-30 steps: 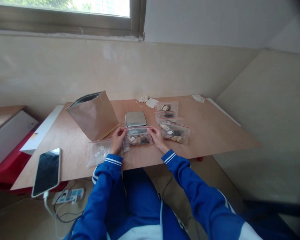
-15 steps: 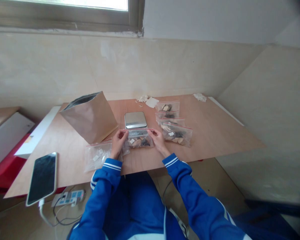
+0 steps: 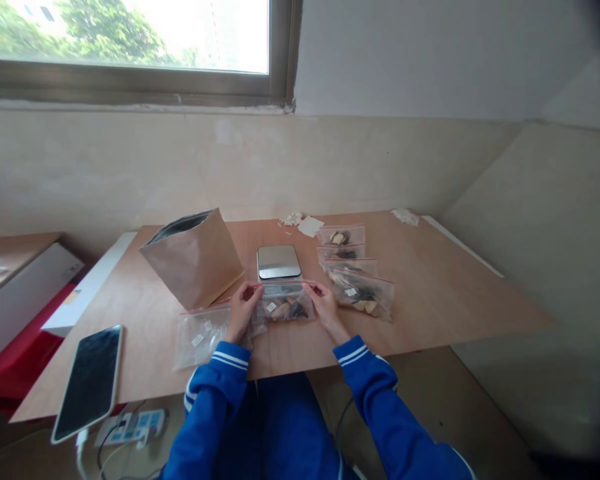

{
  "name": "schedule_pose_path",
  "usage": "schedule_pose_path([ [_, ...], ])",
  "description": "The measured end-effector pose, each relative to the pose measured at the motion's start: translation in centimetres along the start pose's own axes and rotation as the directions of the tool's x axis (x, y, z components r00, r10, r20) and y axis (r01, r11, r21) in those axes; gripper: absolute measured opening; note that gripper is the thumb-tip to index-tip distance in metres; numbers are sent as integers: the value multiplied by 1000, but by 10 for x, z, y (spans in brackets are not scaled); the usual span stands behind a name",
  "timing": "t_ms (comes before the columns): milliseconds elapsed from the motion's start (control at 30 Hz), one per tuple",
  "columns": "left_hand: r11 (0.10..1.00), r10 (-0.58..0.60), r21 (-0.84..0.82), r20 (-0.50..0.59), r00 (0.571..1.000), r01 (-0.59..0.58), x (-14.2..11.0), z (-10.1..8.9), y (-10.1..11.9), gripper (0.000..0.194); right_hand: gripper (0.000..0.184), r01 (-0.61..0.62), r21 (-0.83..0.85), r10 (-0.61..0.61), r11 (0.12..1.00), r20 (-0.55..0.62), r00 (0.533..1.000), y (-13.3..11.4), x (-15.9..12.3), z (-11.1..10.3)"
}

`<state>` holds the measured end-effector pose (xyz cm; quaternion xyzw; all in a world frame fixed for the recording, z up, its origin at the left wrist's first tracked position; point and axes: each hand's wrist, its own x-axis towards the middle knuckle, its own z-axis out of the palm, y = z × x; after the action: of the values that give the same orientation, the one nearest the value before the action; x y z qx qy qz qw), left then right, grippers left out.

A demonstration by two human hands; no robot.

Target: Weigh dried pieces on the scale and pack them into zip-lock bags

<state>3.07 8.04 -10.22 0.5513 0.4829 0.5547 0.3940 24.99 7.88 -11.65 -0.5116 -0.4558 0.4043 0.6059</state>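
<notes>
Because the left hand (image 3: 241, 310) and right hand (image 3: 327, 310) pinch opposite ends of its red-edged top, the held bag (image 3: 286, 309) has its mouth drawn straight, just in front of the scale (image 3: 279, 261) at the centre of the frame. The filled bags (image 3: 364, 293) overlap right of centre, perhaps to save room on the desk (image 3: 440, 287). Counted: one held bag, four filled bags, one scale, one paper bag (image 3: 193, 260); the flat clear bags (image 3: 193, 348) overlap too much to count.

Held bag (image 3: 283, 309) — label (image 3: 271, 307) print apparently too small
</notes>
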Motion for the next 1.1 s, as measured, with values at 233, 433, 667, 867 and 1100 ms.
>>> schedule_pose_path([
  [233, 994, -51, -99, 42, 998, 55, -2, 2, 3, 27, 37, -18, 13, 17, 1000, 77, 997, 2, -2, -1],
  [433, 993, -50, -98, 91, 995, 59, -2, 1, 6, 28, 37, -27, -17, 29, 999, 122, 992, 2, -2, 1],
  [667, 999, -20, -48, 56, 998, 23, -1, 0, 3, 27, 37, 1, -73, 5, 997, 79, 997, 6, -2, 1],
  [867, 996, 86, 36, 11, 996, -86, -3, 2, 7, 26, 33, 308, -452, -300, 837, 91, 950, -26, -4, 2],
  [1100, 948, 261, 169, 64, 963, -268, -7, 1, 14, 20, 22, 681, -645, -221, 346, 649, 728, -92, -3, 41],
])
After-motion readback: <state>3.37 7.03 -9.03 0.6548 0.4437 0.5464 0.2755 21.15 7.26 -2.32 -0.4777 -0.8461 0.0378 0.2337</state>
